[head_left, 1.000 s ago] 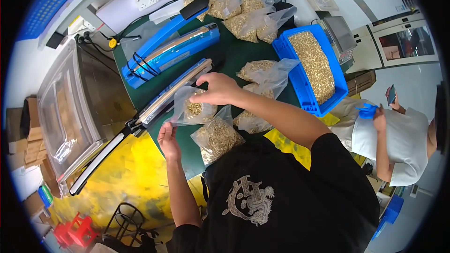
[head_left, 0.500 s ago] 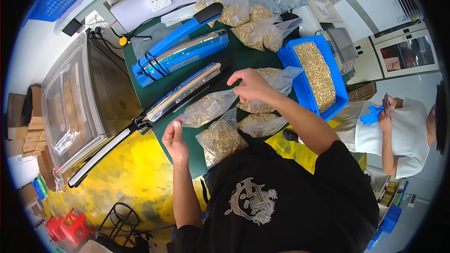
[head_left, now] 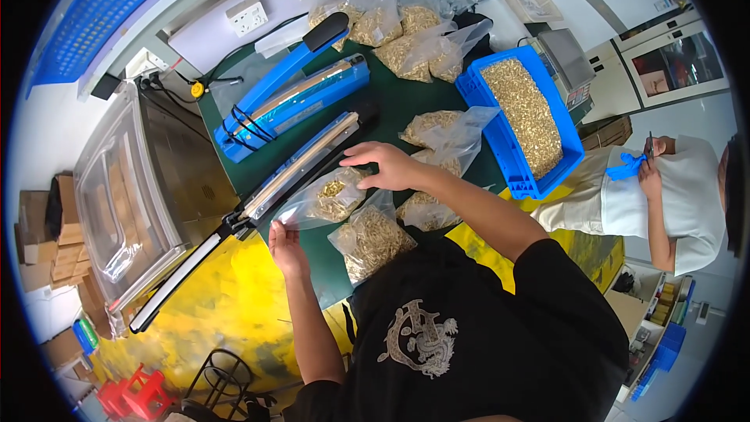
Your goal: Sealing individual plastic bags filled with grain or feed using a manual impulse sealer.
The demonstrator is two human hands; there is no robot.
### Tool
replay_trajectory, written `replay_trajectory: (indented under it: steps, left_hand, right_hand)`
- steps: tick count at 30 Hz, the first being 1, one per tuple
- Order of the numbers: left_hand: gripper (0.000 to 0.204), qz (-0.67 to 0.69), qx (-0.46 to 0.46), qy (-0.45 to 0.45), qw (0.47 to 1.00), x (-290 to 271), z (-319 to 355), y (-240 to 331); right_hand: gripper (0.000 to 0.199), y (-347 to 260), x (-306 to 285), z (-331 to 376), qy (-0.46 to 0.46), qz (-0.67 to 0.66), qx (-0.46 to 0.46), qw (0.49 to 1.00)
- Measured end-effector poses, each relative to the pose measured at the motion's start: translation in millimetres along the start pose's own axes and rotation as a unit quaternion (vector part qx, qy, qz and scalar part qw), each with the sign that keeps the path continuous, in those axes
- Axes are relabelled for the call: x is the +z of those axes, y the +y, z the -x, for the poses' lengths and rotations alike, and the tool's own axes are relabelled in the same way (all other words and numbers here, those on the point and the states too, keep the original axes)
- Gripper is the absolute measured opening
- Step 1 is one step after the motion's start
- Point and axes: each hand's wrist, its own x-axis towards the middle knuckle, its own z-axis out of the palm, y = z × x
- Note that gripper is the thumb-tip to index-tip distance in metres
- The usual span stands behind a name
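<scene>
A clear plastic bag (head_left: 332,197) with tan, chip-like pieces lies tilted beside an open long bar sealer (head_left: 301,164). My left hand (head_left: 289,252) pinches the bag's flat, empty end between thumb and fingers. At the filled end is my right hand (head_left: 384,166), thumb and index finger spread, with the fingertips at the plastic; how firmly they touch it I cannot tell. Just nearer to me stands another filled bag (head_left: 371,244), apart from both hands. Several more filled bags (head_left: 441,156) lie right of my right hand, partly behind my forearm.
A blue crate (head_left: 574,158) of the same loose pieces sits at the table's right. Behind are a blue sealer (head_left: 312,98) with raised arm and more filled bags (head_left: 414,55). A clear-lidded machine (head_left: 125,211) stands left. Another person (head_left: 672,195) stands right, holding a blue glove.
The bag has shifted slightly left and down, its pieces now gathered at the right end. My right hand has moved left and down and spread its fingers; my left hand keeps its pinch.
</scene>
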Motion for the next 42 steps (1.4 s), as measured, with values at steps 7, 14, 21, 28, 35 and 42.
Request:
replay_trajectory:
  steps: [7,14,21,28,35,42]
  left_hand:
    - [0.015,0.002,-0.012,0.024,1.0,8.0,-5.1,2.9]
    - [0.031,-0.132,0.007,0.042,0.99,-4.2,-20.2,-21.0]
    - [0.048,-0.299,0.012,-0.046,0.953,2.4,-6.0,4.7]
    - [0.054,-0.051,-0.059,-0.066,0.995,-85.1,-98.2,-59.4]
    - [0.04,-0.024,-0.043,-0.039,0.998,-92.3,-101.5,-68.8]
    - [0.031,-0.148,-0.034,-0.135,0.979,-110.7,-118.0,-86.3]
  right_hand:
    - [0.026,-0.2,15.4,-9.9,0.032,-0.076,-0.023,0.996]
    - [0.017,20.4,32.6,-9.4,0.081,-0.103,-0.092,0.987]
    - [0.036,21.7,57.0,-13.4,0.242,-0.097,-0.115,0.958]
    - [0.034,6.9,49.5,-22.3,0.101,-0.109,-0.025,0.989]
    - [0.018,19.9,58.3,-42.0,0.084,-0.13,-0.074,0.985]
    - [0.017,47.9,38.7,-1.9,0.237,-0.166,-0.039,0.956]
